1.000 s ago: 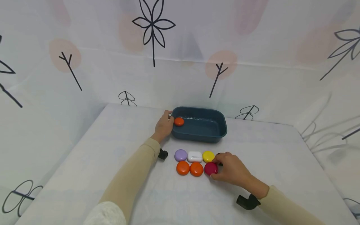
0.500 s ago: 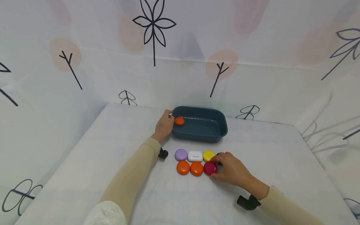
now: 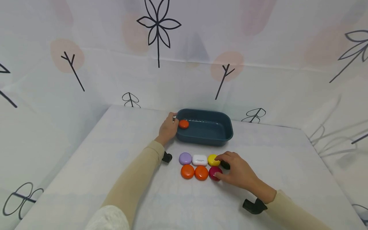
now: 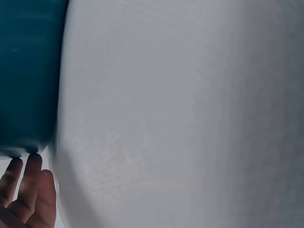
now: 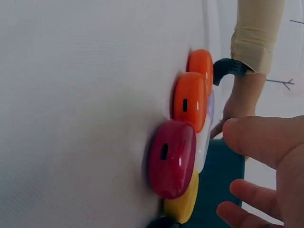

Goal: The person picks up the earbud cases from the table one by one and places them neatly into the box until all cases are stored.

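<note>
My left hand [image 3: 168, 128] is at the left end of a dark blue bin [image 3: 204, 140], its fingertips [image 4: 32, 164] touching the outer wall. An orange earbud case [image 3: 183, 124] lies inside at that end. My right hand [image 3: 238, 170] hovers over the right end of two rows of glossy earbud cases, thumb and fingers apart. Its thumb overlaps the crimson case [image 3: 215, 172] in the head view; in the right wrist view, the hand grips nothing beside the crimson case [image 5: 172, 159]. A fingertip overlaps the yellow case [image 3: 213, 159].
Lilac [image 3: 185, 158] and white [image 3: 199, 160] cases complete the back row with the yellow one and a partly hidden black case [image 3: 225, 164]. Two orange cases [image 3: 187, 172] stand in front, left of the crimson one. A patterned cloth backdrop [image 3: 184, 86] rises behind the bin.
The right hand's thumb and fingers have come off the crimson case's edges and spread, with the fingers shifting up over the yellow case. The left hand and bin stay put.
</note>
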A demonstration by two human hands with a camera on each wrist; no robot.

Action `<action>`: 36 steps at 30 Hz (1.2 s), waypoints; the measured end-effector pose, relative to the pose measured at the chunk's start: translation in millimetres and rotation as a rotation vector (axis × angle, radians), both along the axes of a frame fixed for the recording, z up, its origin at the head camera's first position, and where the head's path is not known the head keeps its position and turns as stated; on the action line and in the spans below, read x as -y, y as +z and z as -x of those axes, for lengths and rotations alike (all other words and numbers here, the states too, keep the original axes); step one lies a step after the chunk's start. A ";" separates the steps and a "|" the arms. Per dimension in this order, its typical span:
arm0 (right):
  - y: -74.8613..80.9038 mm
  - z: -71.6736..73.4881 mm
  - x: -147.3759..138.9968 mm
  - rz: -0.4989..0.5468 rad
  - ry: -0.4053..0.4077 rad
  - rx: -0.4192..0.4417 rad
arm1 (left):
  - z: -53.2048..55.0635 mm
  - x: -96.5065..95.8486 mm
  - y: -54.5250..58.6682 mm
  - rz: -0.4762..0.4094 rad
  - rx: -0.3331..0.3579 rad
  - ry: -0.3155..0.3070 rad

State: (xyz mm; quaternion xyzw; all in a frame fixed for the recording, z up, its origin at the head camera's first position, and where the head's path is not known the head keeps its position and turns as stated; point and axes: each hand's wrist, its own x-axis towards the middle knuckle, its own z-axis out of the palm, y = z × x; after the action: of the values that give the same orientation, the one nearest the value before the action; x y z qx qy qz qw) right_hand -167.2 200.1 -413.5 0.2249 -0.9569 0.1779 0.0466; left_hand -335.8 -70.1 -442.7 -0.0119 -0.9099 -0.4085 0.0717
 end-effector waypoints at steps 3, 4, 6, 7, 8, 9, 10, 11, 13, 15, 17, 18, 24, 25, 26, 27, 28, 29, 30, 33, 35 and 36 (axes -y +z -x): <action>3.2 0.9 0.2 0.019 -0.020 0.011 | -0.4 -0.1 0.4 0.005 -0.008 0.000; 4.2 1.1 0.4 0.020 -0.024 0.019 | -0.6 -0.1 0.8 0.003 -0.010 0.000; 5.6 1.7 0.8 0.020 -0.034 0.031 | -1.2 0.0 1.7 -0.002 -0.012 -0.001; 6.3 1.8 1.1 0.019 -0.038 0.036 | -1.4 0.0 2.1 -0.004 -0.012 -0.001; 7.1 1.7 1.3 0.016 -0.043 0.040 | -1.7 0.0 2.5 -0.007 -0.011 -0.001; 7.6 1.8 1.4 0.012 -0.046 0.041 | -2.0 -0.1 2.7 -0.011 -0.010 -0.001; 7.9 1.9 1.4 0.011 -0.048 0.042 | -2.1 -0.1 2.8 -0.013 -0.010 -0.001; 8.4 1.8 1.3 0.009 -0.047 0.039 | -2.2 -0.1 2.8 -0.012 -0.009 -0.002; 9.5 1.7 1.1 0.014 -0.044 0.034 | -2.2 -0.1 2.7 -0.011 -0.009 -0.001; 10.6 2.0 0.7 0.019 -0.033 0.027 | -2.3 -0.1 2.7 -0.010 -0.010 0.000; 11.9 2.4 0.4 0.022 -0.023 0.020 | -2.3 -0.1 2.7 -0.011 -0.009 -0.001; 12.4 2.9 0.5 0.021 -0.020 0.017 | -2.3 -0.1 2.8 -0.012 -0.009 -0.001; 17.7 9.0 2.5 0.040 -0.013 -0.008 | -2.2 0.8 3.0 -0.018 -0.014 -0.009; 18.8 10.7 3.0 0.052 -0.013 -0.013 | -2.2 0.9 3.1 -0.020 -0.014 -0.010; 19.9 12.6 3.6 0.065 -0.012 -0.019 | -2.4 1.1 3.2 -0.023 -0.015 -0.010; 21.1 14.7 4.3 0.087 -0.010 -0.021 | -2.4 1.2 3.3 -0.025 -0.016 -0.011; 22.0 16.9 4.9 0.109 -0.004 -0.029 | -2.6 1.4 3.3 -0.026 -0.015 -0.012; 22.7 19.4 5.5 0.131 0.002 -0.039 | -2.9 1.5 3.4 -0.025 -0.014 -0.012; 23.3 21.8 6.0 0.152 0.010 -0.050 | -3.3 1.4 3.6 -0.025 -0.010 -0.013; 25.2 28.5 8.0 0.218 0.028 -0.062 | -4.6 1.1 4.4 -0.023 -0.006 -0.013; 25.4 32.6 9.3 0.244 0.038 -0.060 | -5.6 0.8 4.8 -0.022 -0.007 -0.013; 25.8 34.3 10.2 0.258 0.042 -0.053 | -5.7 0.7 4.8 -0.021 -0.009 -0.013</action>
State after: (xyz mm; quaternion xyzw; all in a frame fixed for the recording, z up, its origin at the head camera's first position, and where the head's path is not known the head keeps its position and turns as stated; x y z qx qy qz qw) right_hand -201.5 189.9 -387.7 0.2417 -0.9195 0.2946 0.0969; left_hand -330.2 -70.8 -438.0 -0.0188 -0.9050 -0.4186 0.0732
